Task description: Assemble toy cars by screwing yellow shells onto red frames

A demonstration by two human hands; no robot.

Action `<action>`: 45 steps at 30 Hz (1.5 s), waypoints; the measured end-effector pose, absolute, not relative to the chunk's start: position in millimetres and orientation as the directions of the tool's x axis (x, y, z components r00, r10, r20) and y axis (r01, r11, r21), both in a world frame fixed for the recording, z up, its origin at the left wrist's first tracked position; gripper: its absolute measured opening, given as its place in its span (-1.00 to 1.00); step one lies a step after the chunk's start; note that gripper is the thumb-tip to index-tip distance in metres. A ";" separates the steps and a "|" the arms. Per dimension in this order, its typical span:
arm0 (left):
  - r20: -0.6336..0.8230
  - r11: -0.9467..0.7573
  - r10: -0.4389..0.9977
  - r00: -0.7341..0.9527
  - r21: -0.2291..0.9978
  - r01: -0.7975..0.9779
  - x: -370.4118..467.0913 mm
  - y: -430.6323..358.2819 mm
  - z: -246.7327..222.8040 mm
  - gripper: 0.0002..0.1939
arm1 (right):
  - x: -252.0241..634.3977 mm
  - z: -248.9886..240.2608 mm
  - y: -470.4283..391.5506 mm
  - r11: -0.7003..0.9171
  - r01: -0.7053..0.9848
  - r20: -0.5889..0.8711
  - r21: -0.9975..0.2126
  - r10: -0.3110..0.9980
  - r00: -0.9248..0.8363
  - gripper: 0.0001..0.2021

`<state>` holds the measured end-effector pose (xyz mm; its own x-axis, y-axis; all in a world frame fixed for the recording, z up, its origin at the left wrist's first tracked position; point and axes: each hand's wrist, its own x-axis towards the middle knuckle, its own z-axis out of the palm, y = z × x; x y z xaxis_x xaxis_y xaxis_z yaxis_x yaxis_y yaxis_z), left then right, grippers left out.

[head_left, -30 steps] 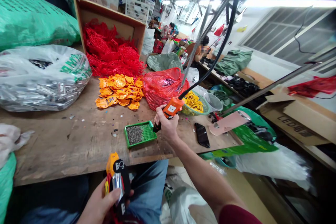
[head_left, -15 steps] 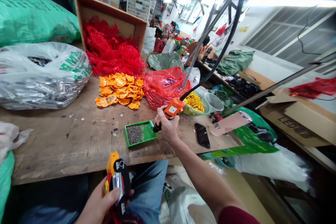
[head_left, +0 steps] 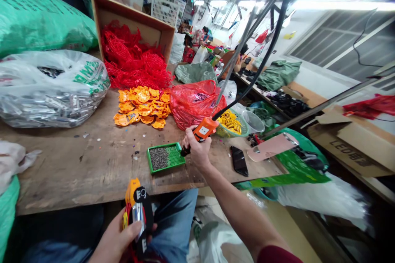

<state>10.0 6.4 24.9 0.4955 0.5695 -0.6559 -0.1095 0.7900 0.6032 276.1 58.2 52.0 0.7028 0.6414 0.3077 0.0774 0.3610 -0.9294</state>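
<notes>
In the head view, your left hand (head_left: 115, 236) pinches an orange-and-black part (head_left: 143, 213) between thumb and fingers, nearer than the table (head_left: 92, 172). Your right hand (head_left: 197, 148) wraps its fingers around an orange tool (head_left: 205, 129), its dark end perhaps touching the green tray (head_left: 176, 157).

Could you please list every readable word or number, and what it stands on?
"LED" on the cardboard box; the characters after it are blurred.
Green print on the plastic bag of metal parts: too blurred.
Dark print on the green sack: too blurred.
Label on the orange tool: too small.
White marks on the piece in the left hand: too small.
</notes>
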 end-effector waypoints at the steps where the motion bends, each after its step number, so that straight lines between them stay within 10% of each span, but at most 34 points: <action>1: -0.655 0.788 0.571 0.495 0.606 -0.109 9.9 6.4 25.3 -0.45 | 276.0 51.7 58.2 0.363 0.075 0.308 -0.929 0.642 0.702 -0.74; 45: -0.612 0.840 0.467 0.638 0.532 -0.105 -2.4 11.2 14.5 -0.48 | 137.1 114.9 -4.4 0.502 -0.195 0.409 -0.843 0.832 0.375 -0.92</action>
<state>-2.4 11.2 14.5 0.6376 0.4673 -0.6125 -0.1047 0.8403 0.5320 137.1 -4.4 114.9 0.3747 0.8322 0.4087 -0.1946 0.5016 -0.8429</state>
